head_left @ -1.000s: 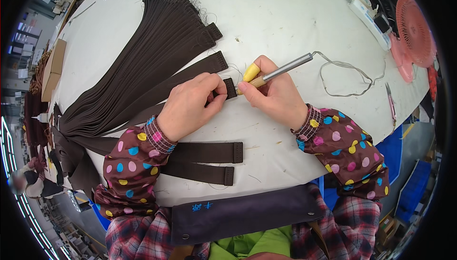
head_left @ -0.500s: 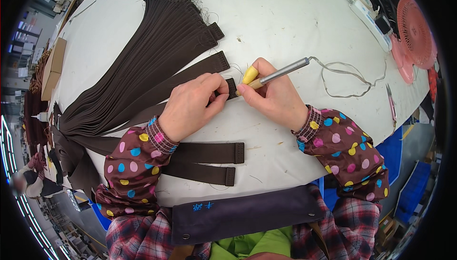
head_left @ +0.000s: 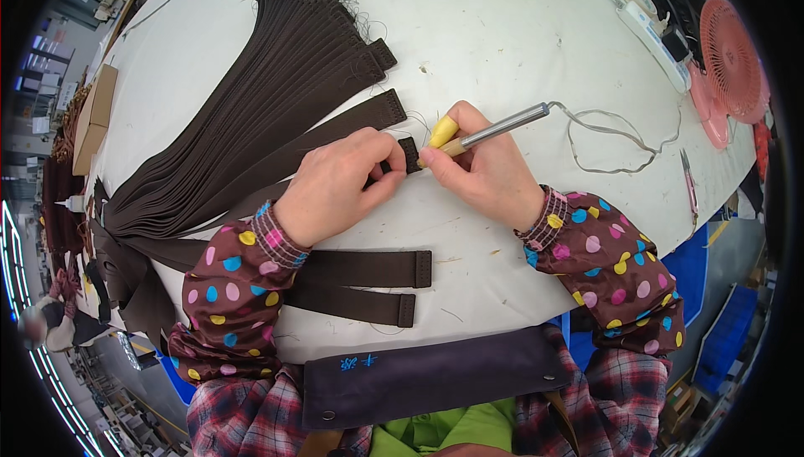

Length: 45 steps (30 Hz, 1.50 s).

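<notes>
My left hand (head_left: 339,185) pinches a brown strap (head_left: 408,154) end at mid-table while my right hand (head_left: 481,164) grips a corded tool (head_left: 494,127) against it, strap stack (head_left: 276,80) far left, two straps (head_left: 368,285) near, fan (head_left: 730,59) far right.

A dark brown strap (head_left: 276,174) lies flat under the left hand (head_left: 335,185), its stitched end poking out past the fingertips. A metal-barrelled tool (head_left: 490,129) with a yellow grip is pinched in the right hand (head_left: 481,168), tip touching that strap end.
</notes>
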{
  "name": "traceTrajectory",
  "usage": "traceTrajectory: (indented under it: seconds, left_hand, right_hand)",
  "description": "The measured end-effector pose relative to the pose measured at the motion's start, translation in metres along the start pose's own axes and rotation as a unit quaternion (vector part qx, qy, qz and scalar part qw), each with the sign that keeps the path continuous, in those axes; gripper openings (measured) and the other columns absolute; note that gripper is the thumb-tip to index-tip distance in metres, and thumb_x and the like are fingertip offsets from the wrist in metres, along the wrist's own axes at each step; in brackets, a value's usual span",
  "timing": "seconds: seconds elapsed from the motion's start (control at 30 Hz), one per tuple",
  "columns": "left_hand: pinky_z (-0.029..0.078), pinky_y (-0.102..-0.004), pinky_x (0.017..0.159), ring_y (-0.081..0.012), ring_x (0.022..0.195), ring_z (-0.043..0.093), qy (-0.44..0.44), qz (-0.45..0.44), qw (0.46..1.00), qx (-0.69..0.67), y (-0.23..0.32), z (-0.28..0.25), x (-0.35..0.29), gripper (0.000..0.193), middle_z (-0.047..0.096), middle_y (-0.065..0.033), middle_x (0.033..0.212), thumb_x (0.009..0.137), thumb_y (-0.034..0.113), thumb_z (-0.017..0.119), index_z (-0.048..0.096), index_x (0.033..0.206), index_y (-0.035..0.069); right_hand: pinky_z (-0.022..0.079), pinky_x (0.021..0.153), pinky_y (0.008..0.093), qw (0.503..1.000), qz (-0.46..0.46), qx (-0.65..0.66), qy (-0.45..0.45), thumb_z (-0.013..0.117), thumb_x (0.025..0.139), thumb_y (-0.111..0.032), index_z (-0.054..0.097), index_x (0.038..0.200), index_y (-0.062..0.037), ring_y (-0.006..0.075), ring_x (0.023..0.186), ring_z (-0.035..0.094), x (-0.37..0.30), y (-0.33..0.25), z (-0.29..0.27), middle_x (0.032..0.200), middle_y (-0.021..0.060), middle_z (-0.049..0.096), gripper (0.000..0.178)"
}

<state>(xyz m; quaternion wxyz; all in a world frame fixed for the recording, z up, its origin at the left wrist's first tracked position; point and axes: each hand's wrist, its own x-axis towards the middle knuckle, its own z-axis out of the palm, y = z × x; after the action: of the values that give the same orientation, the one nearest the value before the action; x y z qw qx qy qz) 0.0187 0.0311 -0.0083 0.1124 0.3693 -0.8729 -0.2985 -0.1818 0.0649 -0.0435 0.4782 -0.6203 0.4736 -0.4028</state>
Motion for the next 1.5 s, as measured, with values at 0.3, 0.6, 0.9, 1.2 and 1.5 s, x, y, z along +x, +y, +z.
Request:
traceTrajectory:
  seconds: [0.3,0.6,0.9,1.2,1.5]
  left_hand:
    - [0.049,-0.0255,0.062,-0.0145,0.072,0.056,-0.101,0.039,0.993,-0.056,-0.005,-0.02,0.021,0.021,0.053,-0.0061,0.092,0.081,0.005,0.066,0.057,0.101,0.006]
    - [0.046,-0.0263,0.056,-0.0135,0.061,0.055,-0.192,0.005,0.977,-0.087,-0.012,-0.023,0.04,0.01,0.051,-0.0047,0.083,0.084,0.01,0.063,0.054,0.088,0.006]
    - [0.046,-0.0248,0.052,-0.0109,0.055,0.055,-0.151,-0.016,0.982,-0.113,-0.01,-0.018,0.036,0.01,0.05,-0.0039,0.082,0.087,0.011,0.061,0.052,0.086,0.006]
    - [0.045,-0.0236,0.05,-0.0088,0.055,0.053,-0.138,-0.012,0.984,-0.109,-0.012,-0.017,0.035,0.011,0.049,-0.0022,0.08,0.087,0.01,0.062,0.052,0.086,0.005]
    - [0.045,-0.0213,0.048,-0.0067,0.056,0.052,-0.131,-0.004,0.985,-0.11,-0.013,-0.015,0.034,0.01,0.048,-0.0014,0.08,0.087,0.008,0.062,0.053,0.086,0.004]
  right_hand:
    - [0.041,0.049,0.0235,0.997,0.005,0.05,0.052,0.062,0.084,-0.013,0.043,0.085,-0.0021,0.0079,0.055,0.053,0.0,-0.002,-0.005,0.065,0.0055,0.057,0.022]
    - [0.042,0.05,0.0251,0.999,0.007,0.034,0.037,0.062,0.083,-0.013,0.043,0.086,-0.002,0.0098,0.056,0.054,0.001,-0.001,-0.005,0.066,0.0064,0.058,0.022]
    - [0.041,0.049,0.0267,0.999,-0.002,0.024,0.032,0.063,0.083,-0.014,0.043,0.085,-0.0014,0.011,0.054,0.052,0.002,0.002,-0.002,0.064,0.0073,0.056,0.024]
    - [0.041,0.049,0.0272,1.0,-0.005,0.013,0.028,0.063,0.083,-0.015,0.043,0.085,-0.0013,0.0117,0.054,0.052,0.002,0.001,-0.002,0.063,0.0077,0.055,0.024]
    - [0.041,0.049,0.0285,1.0,-0.005,0.0,0.028,0.063,0.083,-0.016,0.043,0.085,-0.0012,0.0139,0.053,0.052,0.002,0.002,-0.002,0.062,0.0089,0.054,0.025]
